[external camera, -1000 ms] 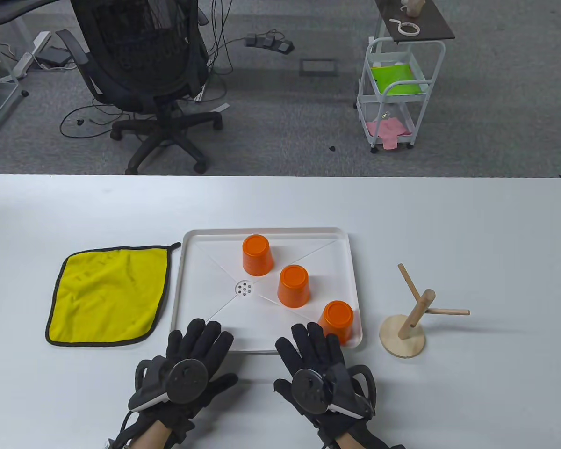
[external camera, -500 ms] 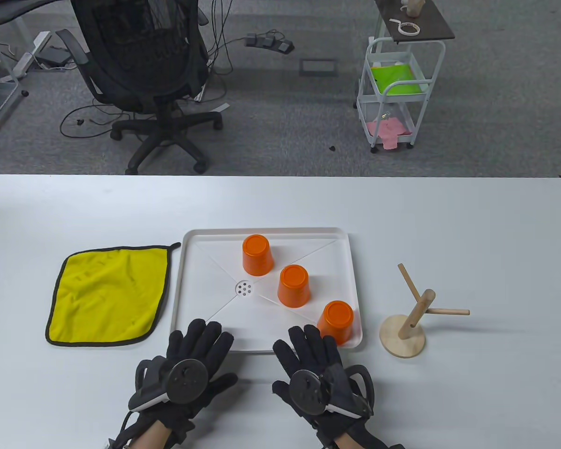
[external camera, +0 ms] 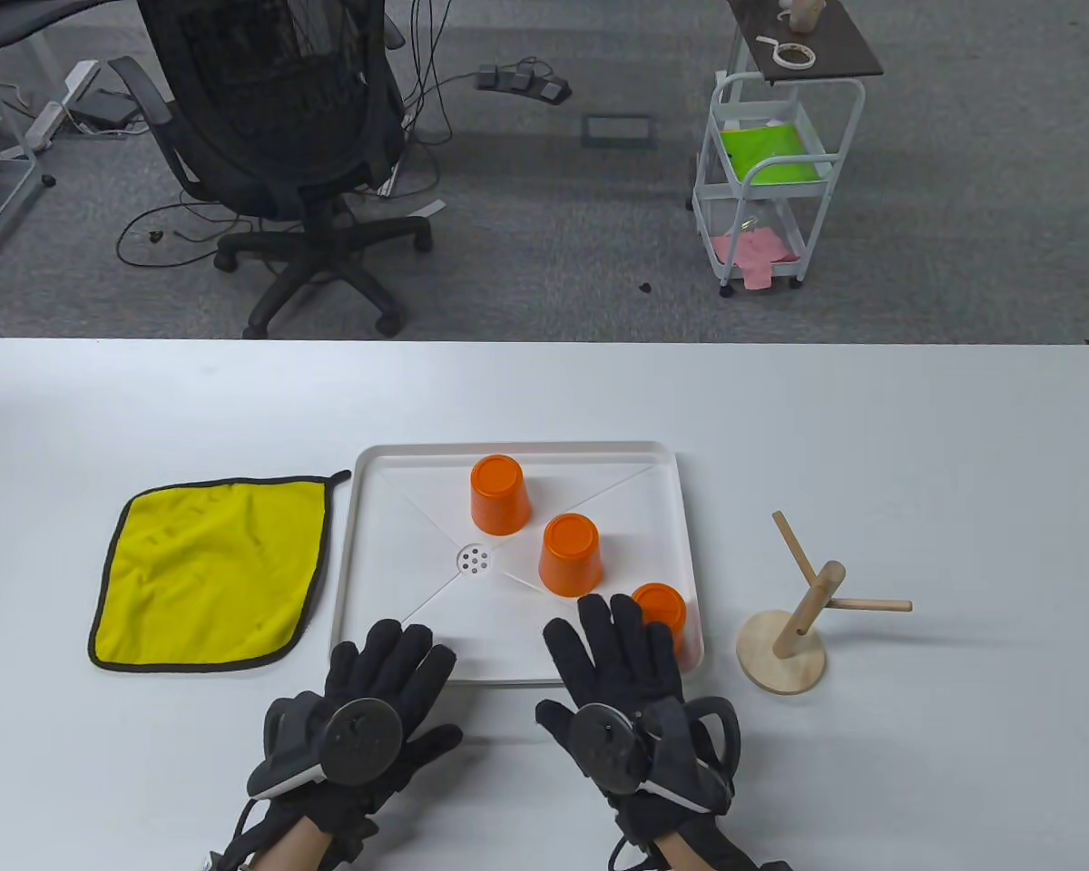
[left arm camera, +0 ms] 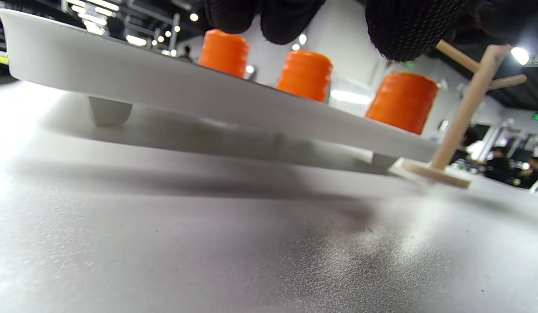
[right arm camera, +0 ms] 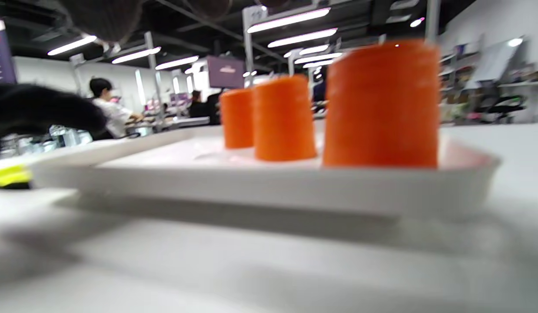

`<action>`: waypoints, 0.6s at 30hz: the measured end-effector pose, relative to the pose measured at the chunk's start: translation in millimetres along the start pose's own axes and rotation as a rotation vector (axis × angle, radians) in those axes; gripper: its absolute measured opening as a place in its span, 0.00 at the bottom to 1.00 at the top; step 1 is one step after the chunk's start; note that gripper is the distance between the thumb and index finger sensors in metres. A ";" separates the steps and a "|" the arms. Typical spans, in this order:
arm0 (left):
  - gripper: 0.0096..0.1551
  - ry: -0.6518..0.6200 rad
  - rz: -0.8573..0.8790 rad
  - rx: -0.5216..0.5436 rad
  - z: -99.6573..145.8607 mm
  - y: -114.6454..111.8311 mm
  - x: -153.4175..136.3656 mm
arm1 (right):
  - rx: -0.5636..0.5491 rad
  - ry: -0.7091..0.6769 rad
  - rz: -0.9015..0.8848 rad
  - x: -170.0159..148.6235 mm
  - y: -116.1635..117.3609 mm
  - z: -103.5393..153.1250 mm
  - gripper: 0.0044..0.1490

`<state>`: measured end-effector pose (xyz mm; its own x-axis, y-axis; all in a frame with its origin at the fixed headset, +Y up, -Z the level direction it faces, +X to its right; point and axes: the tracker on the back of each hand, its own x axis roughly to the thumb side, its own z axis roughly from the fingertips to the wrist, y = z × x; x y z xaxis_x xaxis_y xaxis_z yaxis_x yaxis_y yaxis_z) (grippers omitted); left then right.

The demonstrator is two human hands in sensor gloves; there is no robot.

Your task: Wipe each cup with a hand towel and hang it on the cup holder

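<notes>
Three orange cups stand upside down on the white tray [external camera: 390, 472]: a far cup [external camera: 499, 493], a middle cup [external camera: 570, 553] and a near cup [external camera: 662, 610]. My right hand [external camera: 617, 649] hovers open with straight fingers over the tray's near edge, partly covering the near cup. Flat and open, my left hand [external camera: 390, 662] lies at the tray's near left edge. A yellow hand towel [external camera: 209, 572] is spread left of the tray. Right of the tray stands the wooden cup holder [external camera: 794, 617], its pegs bare. The right wrist view shows the near cup [right arm camera: 382, 104] closest.
The white table [external camera: 917, 435] stretches wide to the right and beyond the tray. Behind it on the floor are a black office chair [external camera: 272, 136] and a white trolley [external camera: 771, 181].
My right hand has moved forward over the tray's edge and toward the near cup. The left hand, cups, towel and holder have stayed put.
</notes>
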<state>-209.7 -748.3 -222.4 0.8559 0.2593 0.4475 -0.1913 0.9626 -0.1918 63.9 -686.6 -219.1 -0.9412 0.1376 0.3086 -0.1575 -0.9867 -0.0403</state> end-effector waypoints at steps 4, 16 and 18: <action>0.45 -0.007 0.003 -0.001 0.1 -0.2 0.4 | 0.001 0.135 -0.028 -19.3 -13.7 -18.2 0.48; 0.45 -0.011 0.013 -0.013 0.1 -0.8 0.7 | 0.207 0.367 -0.016 -56.3 19.4 -53.8 0.48; 0.45 -0.009 0.019 -0.021 0.3 -0.8 0.9 | 0.203 0.371 -0.029 -58.1 24.2 -54.2 0.48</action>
<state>-208.9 -748.8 -221.6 0.8480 0.2781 0.4512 -0.1970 0.9557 -0.2187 98.5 -713.8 -289.5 -0.9869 0.1508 -0.0574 -0.1583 -0.9738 0.1630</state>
